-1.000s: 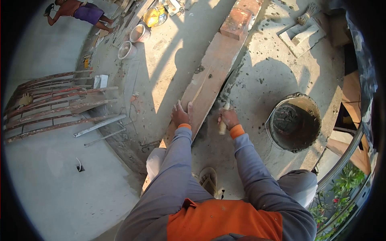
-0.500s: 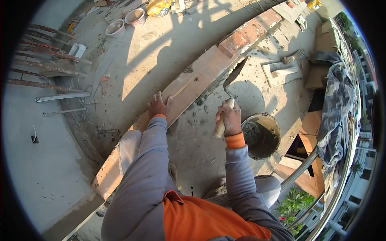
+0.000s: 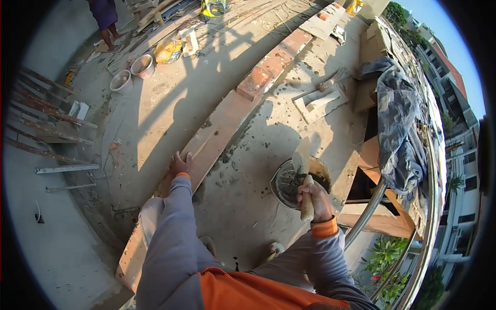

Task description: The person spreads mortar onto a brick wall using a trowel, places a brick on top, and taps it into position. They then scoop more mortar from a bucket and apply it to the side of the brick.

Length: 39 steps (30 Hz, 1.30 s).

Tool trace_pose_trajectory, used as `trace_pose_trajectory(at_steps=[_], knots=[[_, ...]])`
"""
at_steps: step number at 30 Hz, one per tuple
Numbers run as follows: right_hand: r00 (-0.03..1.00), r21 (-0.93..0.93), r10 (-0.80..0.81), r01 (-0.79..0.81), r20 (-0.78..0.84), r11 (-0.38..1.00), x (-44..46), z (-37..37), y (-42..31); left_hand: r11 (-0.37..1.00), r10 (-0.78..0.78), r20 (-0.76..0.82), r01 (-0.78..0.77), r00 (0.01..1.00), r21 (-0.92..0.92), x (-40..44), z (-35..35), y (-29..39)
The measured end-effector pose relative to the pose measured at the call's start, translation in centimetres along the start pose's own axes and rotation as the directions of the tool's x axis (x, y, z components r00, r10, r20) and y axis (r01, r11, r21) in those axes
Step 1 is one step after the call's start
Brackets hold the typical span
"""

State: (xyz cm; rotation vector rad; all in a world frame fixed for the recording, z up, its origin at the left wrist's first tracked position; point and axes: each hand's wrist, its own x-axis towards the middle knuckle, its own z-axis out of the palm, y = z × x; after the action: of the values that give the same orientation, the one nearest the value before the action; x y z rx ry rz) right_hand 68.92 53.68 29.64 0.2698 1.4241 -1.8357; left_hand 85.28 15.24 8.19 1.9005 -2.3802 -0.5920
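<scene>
My left hand rests with its fingers apart on a long, low brick-coloured ledge. In my right hand is the wooden handle of a trowel, its blade pointing away from me. The blade stands over a round bucket that holds wet grey mortar. My right hand hides part of the bucket's near rim. Whether the blade touches the mortar I cannot tell. Farther along the ledge lies a row of red bricks.
A brush and a plastering float lie beyond the bucket. Dark plastic sheeting and a metal railing border the right side. Two pails, rusty bars and a person's legs are at left.
My right hand has carried the trowel from beside the ledge, right and nearer, to over the bucket. My left hand stays on the ledge. The view has shifted, bringing a person's legs into sight.
</scene>
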Motion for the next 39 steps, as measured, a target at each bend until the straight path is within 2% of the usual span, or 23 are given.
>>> trace_pose_trajectory(at_steps=[1,3,4,7,10,12,13,15,16,18,19,21,22,25,27,28,29,30,33,34,36,39], knots=[[1.000,0.034,-0.001,0.001,-0.009,0.999,0.1,-0.3,0.4,0.999,0.026,-0.005,-0.025,1.000,0.024,0.5,0.8,-0.1],[1.000,0.195,0.025,-0.024,-0.005,0.980,0.6,-0.5,0.6,0.996,0.065,-0.033,-0.067,0.997,-0.054,1.3,1.5,0.2],[1.000,0.140,-0.010,0.009,0.007,0.990,0.9,-0.8,0.6,0.995,0.086,-0.042,-0.088,0.995,-0.040,1.6,1.6,0.6],[0.998,0.159,-0.033,0.024,0.053,0.987,0.8,-0.8,-0.5,0.993,0.104,-0.041,-0.106,0.994,-0.054,1.4,1.2,1.4],[0.997,0.214,-0.043,0.029,0.059,0.976,0.7,-0.9,-1.2,0.993,0.120,0.013,-0.120,0.993,0.010,1.6,0.5,3.0],[0.997,0.236,-0.057,0.044,0.047,0.971,1.1,-1.5,-1.2,0.994,0.067,0.132,-0.077,0.989,0.071,1.7,0.1,3.6],[0.998,0.234,-0.052,0.041,0.041,0.971,1.3,-1.8,-1.0,0.990,0.093,0.127,-0.105,0.987,0.093,3.1,0.9,2.5],[0.997,0.272,-0.073,0.060,0.036,0.960,1.6,-2.3,-0.7,0.956,0.265,0.294,-0.290,0.918,0.046,7.5,2.8,-0.2],[0.995,0.276,-0.090,0.075,0.042,0.958,1.8,-2.5,-0.7,0.945,0.285,0.295,-0.318,0.912,0.071,7.3,1.5,0.4],[0.995,0.279,-0.098,0.087,0.025,0.956,1.5,-2.6,-1.4,0.879,0.230,0.496,-0.398,0.838,0.264,6.6,-0.9,2.1],[0.995,0.249,-0.094,0.086,0.022,0.965,1.2,-2.5,-1.8,0.864,0.241,0.496,-0.417,0.834,0.283,6.3,-1.9,2.8],[0.994,0.266,-0.107,0.101,0.009,0.959,0.7,-2.6,-2.6,0.760,0.285,0.627,-0.570,0.724,0.313,6.0,-3.1,3.6],[0.994,0.251,-0.106,0.102,0.003,0.963,0.4,-2.7,-2.9,0.749,0.287,0.630,-0.579,0.722,0.322,6.1,-3.5,3.5],[0.993,0.189,-0.118,0.121,-0.025,0.975,0.2,-3.4,-2.6,0.738,0.304,0.685,-0.619,0.662,0.270,5.9,-4.1,1.4],[0.990,0.128,-0.133,0.136,-0.037,0.982,0.7,-5.4,-1.8,0.833,0.408,0.659,-0.552,0.632,0.014,6.0,-4.5,-1.6],[0.893,-0.397,-0.449,0.426,0.037,0.813,1.4,-7.5,-0.9,0.840,0.409,0.655,-0.543,0.635,0.002,6.0,-4.4,-3.2],[0.721,-0.756,-0.638,0.569,0.271,0.323,1.7,-8.4,-0.7,0.866,0.369,0.625,-0.499,0.688,0.038,5.8,-4.3,-4.8],[0.851,-0.801,-0.510,0.392,0.127,0.453,-0.8,-7.2,-3.1,0.890,0.324,0.594,-0.450,0.736,0.072,5.6,-4.1,-6.6],[0.876,-0.964,-0.454,0.239,0.161,0.119,-1.0,-9.0,-3.7,0.904,0.382,0.510,-0.427,0.771,-0.031,5.0,-2.5,-12.1],[0.876,-0.965,-0.448,0.245,0.180,0.092,-1.0,-9.4,-3.9,0.912,0.375,0.507,-0.407,0.776,-0.051,3.8,-2.7,-12.5],[0.946,-0.988,-0.288,0.153,0.148,-0.005,-0.8,-9.8,-4.3,0.872,0.479,0.371,-0.480,0.796,-0.095,2.0,-3.6,-12.9],[0.938,-0.989,-0.315,0.129,0.147,-0.076,-0.3,-10.3,-4.5,0.854,0.520,0.263,-0.488,0.813,-0.180,2.2,-2.4,-15.5]])
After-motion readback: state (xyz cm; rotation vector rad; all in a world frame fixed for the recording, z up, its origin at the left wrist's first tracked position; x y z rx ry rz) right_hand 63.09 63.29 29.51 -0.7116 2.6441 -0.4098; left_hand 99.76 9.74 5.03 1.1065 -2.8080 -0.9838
